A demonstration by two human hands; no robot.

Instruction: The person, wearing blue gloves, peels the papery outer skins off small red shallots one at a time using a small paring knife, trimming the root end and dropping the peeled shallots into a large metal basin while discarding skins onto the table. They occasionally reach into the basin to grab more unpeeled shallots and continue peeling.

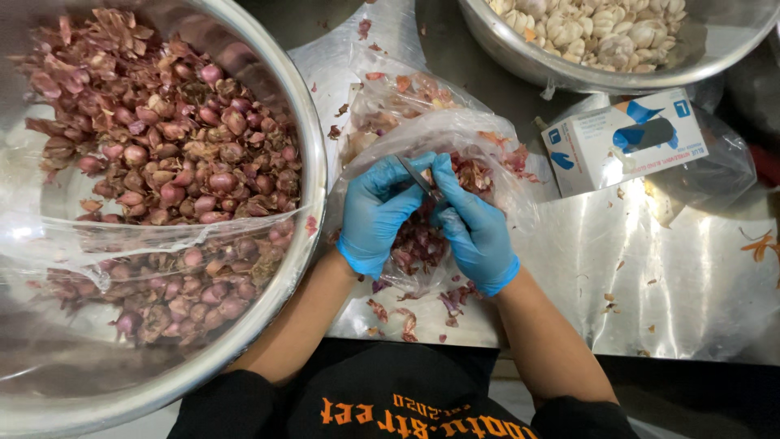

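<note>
The left hand, in a blue glove, is closed around a small shallot that is almost hidden between the fingertips, thumb and forefinger pinched on it. The right hand, gloved the same, is clamped on a small knife whose thin blade runs up and to the left, its edge lying against the shallot, so the two hands meet at that one spot over the middle of a clear plastic bag.

Directly under the hands the bag holds a loose heap of reddish peels, and more scraps lie scattered on the steel table near the wrists. That heap suggests a fair number of shallots are already skinned.

To the left, touching the bag's edge, stands a big steel bowl heaped with unpeeled shallots, a sheet of clear plastic draped across its near half. Judging by how full it is, most of the peeling is left to do.

Farther off, to the right of the bag, a white and blue box of gloves lies on another plastic bag. Beyond it, at the far edge, a second steel bowl holds pale peeled garlic cloves, well apart from the hands.
</note>
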